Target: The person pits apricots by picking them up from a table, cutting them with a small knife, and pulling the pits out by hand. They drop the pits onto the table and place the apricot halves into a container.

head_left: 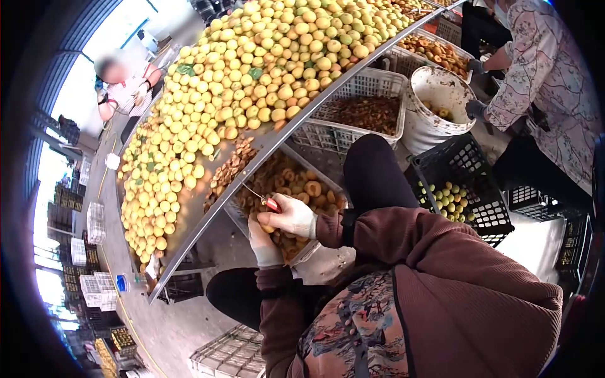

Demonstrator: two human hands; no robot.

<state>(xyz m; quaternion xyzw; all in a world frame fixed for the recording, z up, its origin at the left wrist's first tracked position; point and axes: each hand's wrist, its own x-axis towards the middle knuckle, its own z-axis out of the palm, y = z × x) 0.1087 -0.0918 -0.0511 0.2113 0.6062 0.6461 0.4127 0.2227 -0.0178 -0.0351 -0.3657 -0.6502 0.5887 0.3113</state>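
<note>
Over the crate [307,254] beside the near edge of the desk [265,142], both hands meet close together. The right hand [296,217] is closed round a red-handled tool [273,205], its thin metal shaft reaching toward the desk edge. The left hand [257,238] is curled, apparently gripping a yellow fruit [268,228] just beside the right hand's fingers; the exact contact between tool and fruit is too small to tell.

On the desk, whole fruit [252,69] spreads from the left to the far side, with brown scraps [233,165] along the near edge. Opened orange fruit [313,188] lies in the crate below the hands. To the right, a black crate [466,189] holds greenish fruit [449,200], near a white bucket [438,97] and a co-worker [542,82].

For good control, the fruit is best cradled firmly but without squeezing, since soft flesh could bruise. Small wrist turns with a short grip on the handle should serve better than force. The main risk is a slip, so the left fingertips belong out of the shaft's line, with both hands low over the crate to catch drips.
</note>
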